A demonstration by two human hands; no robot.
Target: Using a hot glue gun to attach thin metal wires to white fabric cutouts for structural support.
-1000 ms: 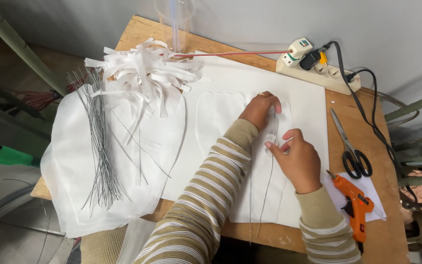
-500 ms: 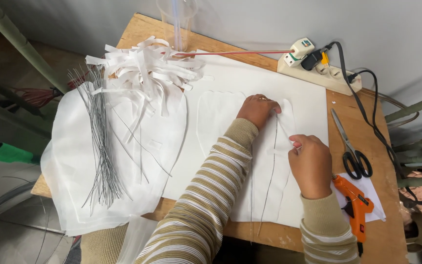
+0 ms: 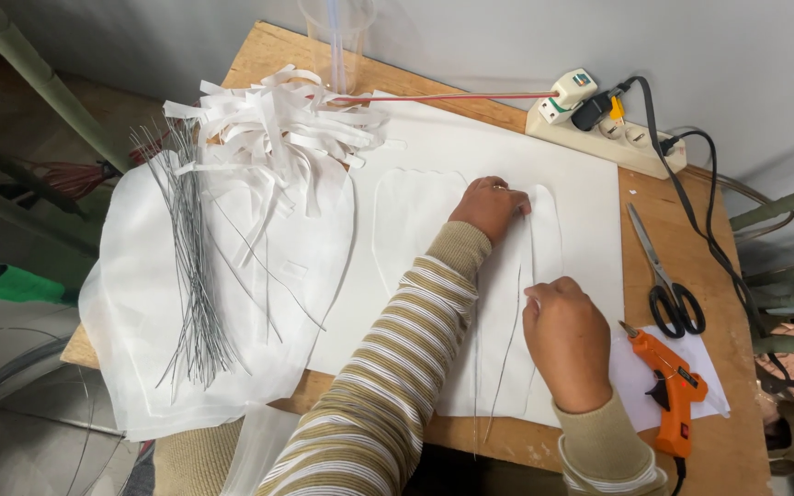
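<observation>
Open white sheet (image 3: 434,147) lies bare between paper strip pile (image 3: 273,129) and power strip (image 3: 604,133): free passage there. Left side blocked by wire bundle (image 3: 190,266) on fabric. Right edge of worktop (image 3: 737,303) crowded: scissors (image 3: 663,276), orange glue gun (image 3: 668,386), black cable (image 3: 705,211).

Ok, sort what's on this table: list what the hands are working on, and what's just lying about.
In hand:
- left hand pressing on the white petal-shaped piece
- right hand pinching a thin wire laid along that piece
- white sheet underneath

Lying about:
- scissors
- orange glue gun
- power strip
- bundle of wires
- pile of white strips
- clear cup
</observation>
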